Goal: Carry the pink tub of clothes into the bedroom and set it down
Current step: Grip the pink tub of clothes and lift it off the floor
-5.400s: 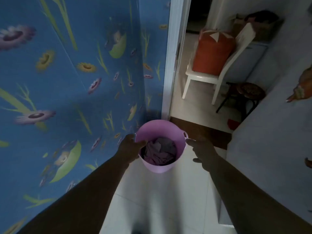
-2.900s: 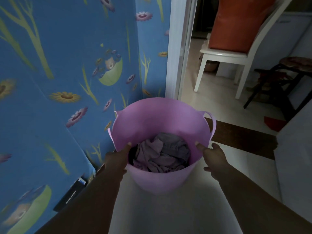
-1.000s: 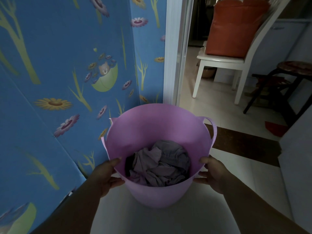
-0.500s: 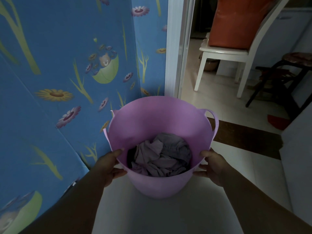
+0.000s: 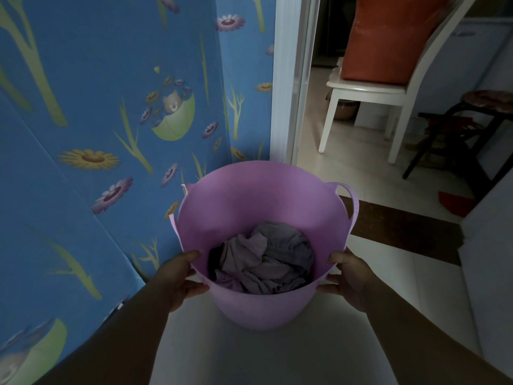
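Note:
The pink tub [image 5: 263, 201] with two loop handles is in the lower middle of the view, held above a pale tiled floor. Crumpled grey and lilac clothes [image 5: 263, 259] lie in its bottom. My left hand [image 5: 177, 276] grips the near left rim, thumb over the edge. My right hand [image 5: 347, 276] grips the near right rim the same way. Both forearms reach in from below.
A blue flowered wall [image 5: 111, 120] runs close on the left. A white door frame [image 5: 288, 79] opens ahead onto a dark threshold strip [image 5: 402, 232]. Beyond stand a white chair [image 5: 369, 93] with an orange cushion [image 5: 388, 37] and a dark stool [image 5: 472, 120].
Over the last seconds the tub came up off the floor in both hands. In the last half second it and the view barely shifted; my grip is unchanged.

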Available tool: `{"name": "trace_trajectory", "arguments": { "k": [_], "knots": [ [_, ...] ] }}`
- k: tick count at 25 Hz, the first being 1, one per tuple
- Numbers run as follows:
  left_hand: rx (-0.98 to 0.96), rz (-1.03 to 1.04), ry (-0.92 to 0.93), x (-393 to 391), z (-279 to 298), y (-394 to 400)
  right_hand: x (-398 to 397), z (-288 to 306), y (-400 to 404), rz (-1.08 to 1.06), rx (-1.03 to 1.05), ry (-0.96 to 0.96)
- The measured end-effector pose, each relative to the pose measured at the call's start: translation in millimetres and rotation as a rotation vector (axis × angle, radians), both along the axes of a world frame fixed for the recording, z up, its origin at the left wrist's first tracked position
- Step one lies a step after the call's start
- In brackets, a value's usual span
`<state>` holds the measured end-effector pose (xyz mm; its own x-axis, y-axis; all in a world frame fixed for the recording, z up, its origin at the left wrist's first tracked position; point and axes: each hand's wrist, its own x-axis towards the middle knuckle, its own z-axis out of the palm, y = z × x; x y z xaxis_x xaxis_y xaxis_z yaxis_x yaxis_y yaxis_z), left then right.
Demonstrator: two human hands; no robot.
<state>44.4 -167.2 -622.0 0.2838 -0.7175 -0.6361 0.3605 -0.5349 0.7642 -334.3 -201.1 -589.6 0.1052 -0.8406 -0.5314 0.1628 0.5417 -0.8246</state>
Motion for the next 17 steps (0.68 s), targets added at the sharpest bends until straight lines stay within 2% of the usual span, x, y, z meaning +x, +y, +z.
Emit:
{"name": "trace_trajectory", "arguments": {
  "k": [17],
  "knots": [
    [-0.030, 0.053, -0.027, -4, -1, 2, 2, -9, 1, -0.079, -0.042, 0.065]
  ]
}}
